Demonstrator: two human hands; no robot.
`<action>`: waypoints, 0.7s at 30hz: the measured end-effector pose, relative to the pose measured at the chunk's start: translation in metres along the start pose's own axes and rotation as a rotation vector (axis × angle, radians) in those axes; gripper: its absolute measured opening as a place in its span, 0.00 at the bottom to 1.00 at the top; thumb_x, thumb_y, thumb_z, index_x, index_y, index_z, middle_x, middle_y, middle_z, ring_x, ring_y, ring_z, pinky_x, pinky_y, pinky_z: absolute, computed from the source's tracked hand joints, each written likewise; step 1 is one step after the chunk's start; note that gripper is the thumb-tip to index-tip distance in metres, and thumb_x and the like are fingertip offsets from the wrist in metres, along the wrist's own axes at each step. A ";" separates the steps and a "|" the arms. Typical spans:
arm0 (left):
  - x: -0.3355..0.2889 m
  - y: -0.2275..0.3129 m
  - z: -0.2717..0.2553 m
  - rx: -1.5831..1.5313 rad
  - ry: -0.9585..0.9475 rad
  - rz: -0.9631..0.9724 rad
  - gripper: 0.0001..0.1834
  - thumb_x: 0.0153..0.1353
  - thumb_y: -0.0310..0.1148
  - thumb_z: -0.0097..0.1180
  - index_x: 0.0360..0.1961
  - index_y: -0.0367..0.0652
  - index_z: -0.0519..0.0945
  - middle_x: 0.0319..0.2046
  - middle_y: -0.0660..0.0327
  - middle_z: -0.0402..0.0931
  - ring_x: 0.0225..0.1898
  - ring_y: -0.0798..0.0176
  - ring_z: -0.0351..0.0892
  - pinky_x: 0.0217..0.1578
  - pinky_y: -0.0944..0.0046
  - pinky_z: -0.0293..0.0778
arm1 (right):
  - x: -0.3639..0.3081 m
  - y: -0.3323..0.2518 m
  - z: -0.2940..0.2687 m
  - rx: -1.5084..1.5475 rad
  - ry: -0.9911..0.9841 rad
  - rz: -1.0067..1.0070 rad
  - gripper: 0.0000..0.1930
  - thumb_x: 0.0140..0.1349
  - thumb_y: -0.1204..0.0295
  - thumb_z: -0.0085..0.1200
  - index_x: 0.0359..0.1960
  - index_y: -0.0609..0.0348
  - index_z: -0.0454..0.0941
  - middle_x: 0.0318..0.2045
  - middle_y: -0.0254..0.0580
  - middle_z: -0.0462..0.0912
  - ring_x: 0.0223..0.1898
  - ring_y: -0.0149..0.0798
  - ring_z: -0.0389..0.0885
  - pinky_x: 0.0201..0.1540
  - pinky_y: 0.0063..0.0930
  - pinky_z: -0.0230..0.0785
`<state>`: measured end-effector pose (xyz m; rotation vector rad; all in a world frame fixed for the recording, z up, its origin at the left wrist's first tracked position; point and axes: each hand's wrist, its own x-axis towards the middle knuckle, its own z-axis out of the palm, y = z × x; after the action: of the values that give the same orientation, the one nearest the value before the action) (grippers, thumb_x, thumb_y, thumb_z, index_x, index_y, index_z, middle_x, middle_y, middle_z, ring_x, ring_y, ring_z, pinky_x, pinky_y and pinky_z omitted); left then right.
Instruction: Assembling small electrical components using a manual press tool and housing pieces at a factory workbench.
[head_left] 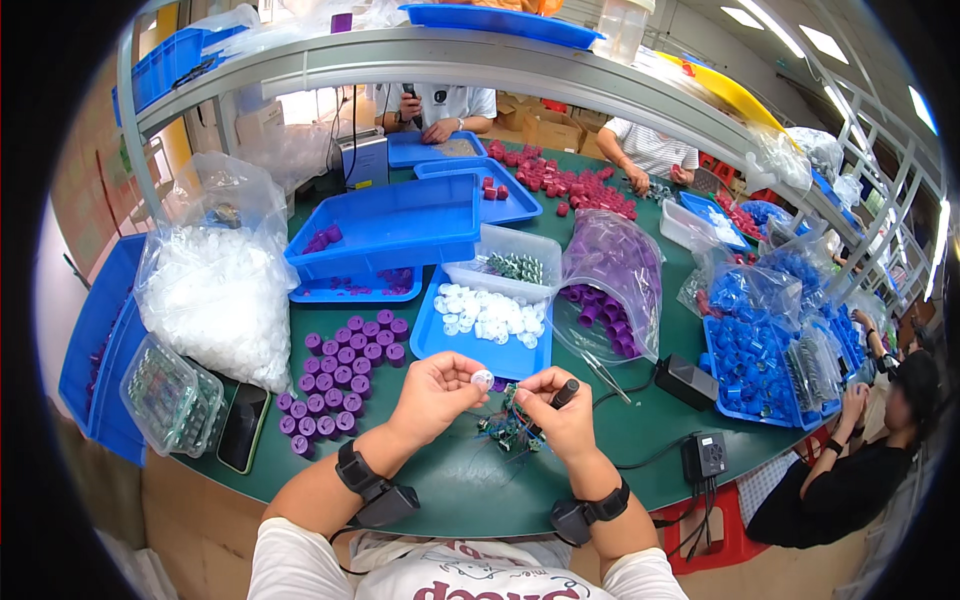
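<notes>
The small translucent white disc [482, 380] is over the middle of the worktop [450, 512], toward its near edge. From my remote view, the left hand [437, 395] pinches it between thumb and forefinger. The right hand [563, 425] grips a black-handled tool [567, 392]; I cannot tell whether its fingertips also hold one of the wired circuit boards [508, 432] just below. I'd pinch the disc lightly by its rim, leave its face uncovered, and steer the tool clear of the loose wires.

I count one disc in hand, one tool, one phone [244, 428] near the left edge, one pair of tweezers [607, 378] right of centre, and roughly thirty purple caps [342, 375] left of the hands. Beyond, one blue tray [500, 358] carries dozens of white discs [490, 312], too heaped to count.
</notes>
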<state>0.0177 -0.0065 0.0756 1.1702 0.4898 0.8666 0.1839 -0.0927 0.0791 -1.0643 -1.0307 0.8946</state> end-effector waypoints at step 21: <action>-0.017 -0.002 0.011 0.331 -0.054 0.041 0.08 0.57 0.23 0.55 0.38 0.32 0.78 0.32 0.60 0.79 0.32 0.74 0.77 0.34 0.74 0.74 | -0.014 0.009 0.014 -0.308 0.109 -0.034 0.03 0.52 0.82 0.58 0.26 0.65 0.75 0.23 0.33 0.78 0.23 0.18 0.71 0.25 0.12 0.63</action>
<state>0.0163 -0.0268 0.0753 1.5066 0.5811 0.8059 0.1661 -0.1004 0.0693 -1.3332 -1.1140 0.6556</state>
